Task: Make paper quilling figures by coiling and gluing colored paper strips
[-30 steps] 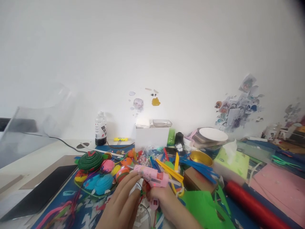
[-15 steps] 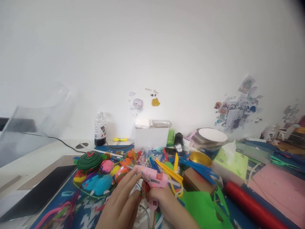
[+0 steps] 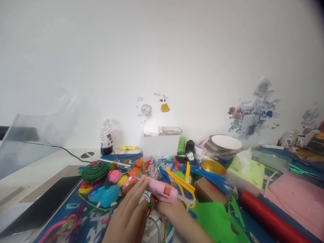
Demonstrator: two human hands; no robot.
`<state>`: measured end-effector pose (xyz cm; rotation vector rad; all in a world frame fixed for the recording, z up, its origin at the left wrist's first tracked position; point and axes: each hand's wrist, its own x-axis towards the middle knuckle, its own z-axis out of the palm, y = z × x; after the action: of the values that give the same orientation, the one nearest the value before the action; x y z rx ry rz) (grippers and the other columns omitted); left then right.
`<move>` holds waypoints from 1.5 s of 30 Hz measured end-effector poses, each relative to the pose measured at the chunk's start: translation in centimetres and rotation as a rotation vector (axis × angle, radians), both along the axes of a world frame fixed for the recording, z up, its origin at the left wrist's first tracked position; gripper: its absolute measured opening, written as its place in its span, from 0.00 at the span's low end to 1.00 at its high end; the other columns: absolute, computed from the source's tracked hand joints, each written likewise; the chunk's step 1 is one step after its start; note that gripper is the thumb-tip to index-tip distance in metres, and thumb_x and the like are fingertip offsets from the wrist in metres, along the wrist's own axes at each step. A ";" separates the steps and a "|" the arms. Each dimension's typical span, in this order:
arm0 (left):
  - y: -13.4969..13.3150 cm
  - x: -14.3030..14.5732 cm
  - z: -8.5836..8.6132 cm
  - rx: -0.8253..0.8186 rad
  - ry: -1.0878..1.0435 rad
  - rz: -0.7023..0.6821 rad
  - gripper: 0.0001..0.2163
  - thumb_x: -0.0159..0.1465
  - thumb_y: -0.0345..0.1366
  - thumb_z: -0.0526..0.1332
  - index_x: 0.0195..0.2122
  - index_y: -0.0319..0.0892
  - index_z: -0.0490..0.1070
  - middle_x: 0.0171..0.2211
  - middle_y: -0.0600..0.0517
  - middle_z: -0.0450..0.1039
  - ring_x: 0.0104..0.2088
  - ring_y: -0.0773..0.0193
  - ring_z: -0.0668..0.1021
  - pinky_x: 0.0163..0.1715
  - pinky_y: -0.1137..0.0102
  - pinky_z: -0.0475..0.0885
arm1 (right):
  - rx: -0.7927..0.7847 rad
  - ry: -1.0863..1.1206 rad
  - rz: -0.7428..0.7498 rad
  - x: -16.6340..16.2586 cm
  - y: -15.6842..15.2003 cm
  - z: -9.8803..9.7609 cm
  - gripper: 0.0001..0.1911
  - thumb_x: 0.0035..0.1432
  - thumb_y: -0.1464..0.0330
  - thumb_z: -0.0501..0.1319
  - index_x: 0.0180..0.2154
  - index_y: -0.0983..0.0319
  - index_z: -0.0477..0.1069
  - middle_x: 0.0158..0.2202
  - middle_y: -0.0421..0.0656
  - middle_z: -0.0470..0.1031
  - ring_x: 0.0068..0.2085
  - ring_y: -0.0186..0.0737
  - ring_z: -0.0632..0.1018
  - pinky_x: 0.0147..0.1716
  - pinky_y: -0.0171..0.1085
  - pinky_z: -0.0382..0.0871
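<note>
My right hand (image 3: 170,211) is closed round a pink hot glue gun (image 3: 162,189), whose clear glue stick (image 3: 186,199) sticks out at the back right. The gun's nozzle points left, partly behind the fingers of my left hand (image 3: 130,211). Those fingers are long and bent forward beside the gun's front, their tips close to it. A clear, round-edged thing (image 3: 144,196) shows between them; what the left hand grips is mostly hidden. Small red and green bits (image 3: 151,205) show between the two hands.
Bright decorated balls and a green coiled disc (image 3: 95,171) lie to the left. Around them are paper scraps, blue and yellow strips (image 3: 181,180), a green sheet (image 3: 215,221), a tissue box (image 3: 246,172), a red roll (image 3: 270,216) and a bottle (image 3: 106,136).
The glue gun has tilted in my right hand, its back end dipping slightly, and its handle is now out of sight. My left hand has barely moved.
</note>
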<state>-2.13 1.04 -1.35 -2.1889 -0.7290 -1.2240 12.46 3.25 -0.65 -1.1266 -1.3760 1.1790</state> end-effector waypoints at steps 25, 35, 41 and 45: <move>0.2 -1.0 1.9 -0.060 -0.222 -0.005 0.08 0.58 0.23 0.54 0.34 0.42 0.66 0.33 0.50 0.72 0.36 0.63 0.72 0.36 0.67 0.69 | 0.270 -0.250 0.164 0.1 -0.2 0.0 0.09 0.37 0.80 0.51 0.21 0.60 0.61 0.21 0.34 0.62 0.23 0.31 0.64 0.20 0.29 0.53; 0.2 -1.5 1.9 -0.064 -0.307 0.044 0.07 0.57 0.24 0.55 0.33 0.43 0.65 0.29 0.52 0.68 0.31 0.64 0.71 0.33 0.69 0.67 | 0.243 -0.102 0.235 -0.4 -0.1 -0.9 0.09 0.38 0.79 0.55 0.23 0.61 0.68 0.23 0.36 0.67 0.25 0.32 0.66 0.23 0.30 0.58; -0.1 -1.5 1.8 -0.297 -0.438 0.086 0.04 0.60 0.31 0.51 0.29 0.43 0.62 0.27 0.53 0.65 0.28 0.65 0.70 0.28 0.72 0.66 | 0.031 0.383 0.128 0.5 0.7 -2.0 0.13 0.42 0.60 0.64 0.25 0.63 0.69 0.16 0.35 0.64 0.18 0.29 0.62 0.18 0.29 0.55; 0.1 -1.3 1.9 -0.430 -0.478 0.110 0.05 0.61 0.33 0.51 0.28 0.44 0.61 0.24 0.55 0.63 0.25 0.67 0.68 0.24 0.74 0.66 | 0.062 0.469 0.108 0.7 1.0 -2.3 0.26 0.39 0.47 0.62 0.23 0.65 0.69 0.18 0.39 0.67 0.17 0.27 0.61 0.17 0.29 0.54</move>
<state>-3.46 1.09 0.51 -2.1495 -1.3988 -1.6782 13.19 4.30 -2.95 -0.6787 -1.1080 1.3639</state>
